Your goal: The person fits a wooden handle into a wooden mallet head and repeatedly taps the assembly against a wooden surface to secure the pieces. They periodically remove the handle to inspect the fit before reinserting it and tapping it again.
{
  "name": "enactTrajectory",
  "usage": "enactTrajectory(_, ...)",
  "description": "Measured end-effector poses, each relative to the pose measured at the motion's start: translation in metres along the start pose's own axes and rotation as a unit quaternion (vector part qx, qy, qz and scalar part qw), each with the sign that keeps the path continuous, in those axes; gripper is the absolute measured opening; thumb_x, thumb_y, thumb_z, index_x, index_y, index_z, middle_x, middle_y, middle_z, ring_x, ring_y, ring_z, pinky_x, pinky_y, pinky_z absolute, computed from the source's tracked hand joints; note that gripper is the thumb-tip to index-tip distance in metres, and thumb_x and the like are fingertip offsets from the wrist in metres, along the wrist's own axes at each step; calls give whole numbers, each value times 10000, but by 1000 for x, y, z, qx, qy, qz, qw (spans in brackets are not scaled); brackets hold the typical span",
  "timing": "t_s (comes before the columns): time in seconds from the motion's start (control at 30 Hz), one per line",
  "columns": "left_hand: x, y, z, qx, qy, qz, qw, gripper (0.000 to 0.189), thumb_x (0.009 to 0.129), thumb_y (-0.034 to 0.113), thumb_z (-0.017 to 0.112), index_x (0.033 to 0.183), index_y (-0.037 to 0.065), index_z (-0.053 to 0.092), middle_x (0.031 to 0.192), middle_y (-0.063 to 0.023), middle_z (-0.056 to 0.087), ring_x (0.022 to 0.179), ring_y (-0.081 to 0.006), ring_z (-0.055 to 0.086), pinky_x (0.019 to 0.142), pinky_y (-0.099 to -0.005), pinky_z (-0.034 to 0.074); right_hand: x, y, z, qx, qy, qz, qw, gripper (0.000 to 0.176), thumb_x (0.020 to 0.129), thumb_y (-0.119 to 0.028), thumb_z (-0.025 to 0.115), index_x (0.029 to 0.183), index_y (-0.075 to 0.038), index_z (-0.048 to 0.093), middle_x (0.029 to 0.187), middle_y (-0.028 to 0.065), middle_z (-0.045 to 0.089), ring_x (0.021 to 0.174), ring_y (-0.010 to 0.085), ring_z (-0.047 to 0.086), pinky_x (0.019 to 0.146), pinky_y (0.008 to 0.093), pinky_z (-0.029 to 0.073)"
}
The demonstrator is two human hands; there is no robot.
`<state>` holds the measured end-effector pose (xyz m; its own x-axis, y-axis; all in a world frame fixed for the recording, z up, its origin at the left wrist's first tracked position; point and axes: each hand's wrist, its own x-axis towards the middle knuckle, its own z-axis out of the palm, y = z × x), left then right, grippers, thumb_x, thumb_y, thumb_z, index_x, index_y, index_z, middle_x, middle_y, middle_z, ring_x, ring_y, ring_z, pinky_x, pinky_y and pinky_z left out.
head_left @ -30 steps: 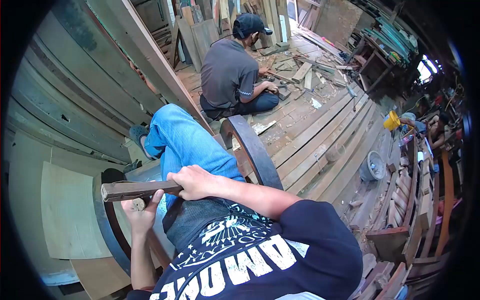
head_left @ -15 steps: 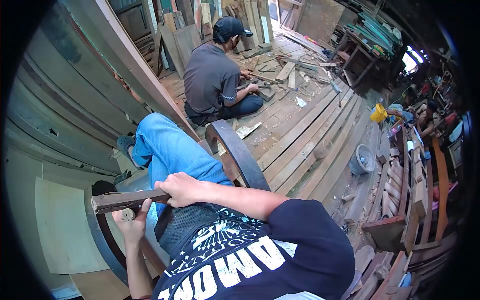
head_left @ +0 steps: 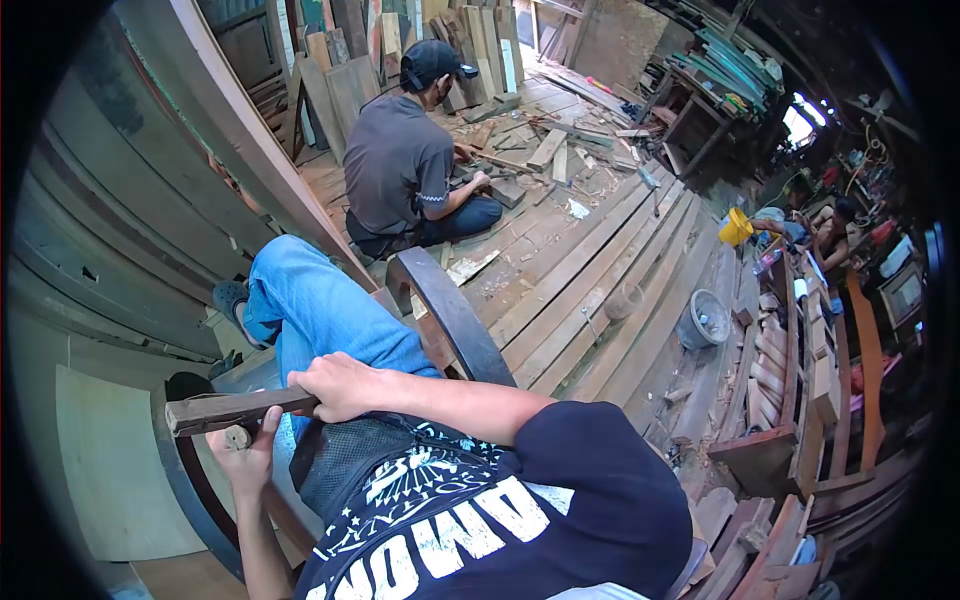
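My right hand (head_left: 338,387) is wrapped over one end of a dark, squared wooden bar (head_left: 228,409), which points left. Below it, my left hand (head_left: 245,455) is closed around a round wooden handle (head_left: 238,437); only its pale, blunt end shows, and the lower part is hidden. In this view the bar overlaps the top of my left hand. Both hands are close to my lap, beside my jeans-clad leg (head_left: 330,310). Dark curved wooden pieces of a frame lie on either side: one curved piece (head_left: 455,310) beyond my knee, another curved piece (head_left: 195,480) past my left hand.
A person (head_left: 405,160) in a cap sits on the floor ahead, hands on wood among scraps (head_left: 550,150). Long planks (head_left: 590,290) cover the floor, with a grey bucket (head_left: 703,318) and a yellow bucket (head_left: 735,228). Tall panels (head_left: 130,180) stand at left; stacked timber (head_left: 770,450) is at right.
The whole scene has shifted slightly left as my head turned. My hands keep their holds on the bar and handle, with the bar still above my left hand.
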<state>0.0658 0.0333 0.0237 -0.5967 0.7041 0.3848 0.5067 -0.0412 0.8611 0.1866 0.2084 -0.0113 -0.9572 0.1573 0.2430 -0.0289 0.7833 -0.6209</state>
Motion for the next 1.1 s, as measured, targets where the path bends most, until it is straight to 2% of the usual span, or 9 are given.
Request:
enactTrajectory(0.13, 1, 4, 4, -26, 8, -5, 1000, 240, 772, 78, 836, 953, -32, 723, 948, -94, 690, 843, -164, 646, 783, -306, 510, 1, -2, -4, 2, -18, 6, 1000, 347, 821, -299, 724, 958, -2, 607, 723, 208, 657, 750, 421, 661, 663, 522, 514)
enactTrajectory(0.17, 1, 4, 4, -42, 9, -7, 999, 238, 774, 84, 836, 952, -30, 727, 943, -92, 693, 839, -163, 646, 769, -302, 509, 0, 0, -3, 7, -19, 4, 1000, 347, 821, -299, 724, 958, -2, 607, 723, 208, 657, 750, 421, 661, 663, 522, 514)
enactTrajectory(0.23, 4, 3, 2, 47, 4, 61, 997, 248, 762, 83, 843, 957, -25, 735, 885, -74, 699, 799, -155, 642, 750, -310, 503, 0, 1, 1, -25, 1, 4, 1000, 260, 767, -161, 692, 985, -63, 592, 710, 186, 649, 734, 412, 653, 649, 531, 499)
enactTrajectory(0.3, 4, 13, 3, 41, 9, 51, 998, 248, 753, 87, 848, 952, -15, 743, 861, -68, 697, 763, -155, 634, 737, -318, 497, 2, 0, 2, -15, -7, 19, 1000, 269, 755, -149, 693, 990, -65, 595, 702, 184, 648, 734, 410, 655, 656, 524, 503)
enactTrajectory(0.4, 3, 7, 4, -13, 11, 25, 1000, 251, 759, 66, 843, 966, -24, 733, 866, -53, 692, 774, -140, 638, 748, -291, 501, 2, 2, -1, 19, -15, 1, 1000, 264, 762, -165, 699, 981, -64, 592, 698, 183, 647, 722, 409, 654, 639, 525, 496)
enactTrajectory(0.47, 1, 5, 5, -34, 14, 1, 999, 256, 759, 61, 843, 972, -27, 729, 875, -50, 693, 779, -137, 640, 749, -283, 502, 1, 0, -3, -12, -12, -3, 1000, 305, 832, -289, 712, 931, -18, 614, 707, 194, 661, 731, 405, 667, 646, 505, 522)
enactTrajectory(0.9, 0, 2, 7, -44, 18, 18, 999, 291, 774, 72, 840, 1013, -38, 717, 908, -59, 686, 800, -131, 644, 751, -270, 512, -2, 1, -3, -4, 24, -16, 1000, 250, 818, -245, 703, 928, -56, 583, 682, 189, 638, 706, 420, 648, 620, 535, 492)
enactTrajectory(1.0, -1, 0, 4, -55, 11, -14, 998, 293, 775, 64, 835, 1018, -42, 712, 920, -72, 695, 822, -139, 656, 774, -277, 521, -1, 1, -2, 1, 13, -12, 1000, 253, 820, -248, 708, 927, -55, 584, 679, 186, 638, 703, 413, 649, 615, 527, 492)
enactTrajectory(1.1, 0, -2, 1, -1, -8, 9, 1000, 288, 778, 53, 830, 1019, -45, 707, 930, -76, 699, 833, -138, 660, 779, -274, 526, 0, 3, 0, 12, 10, -14, 1000, 253, 824, -249, 710, 929, -55, 585, 680, 183, 640, 700, 407, 651, 610, 519, 491)
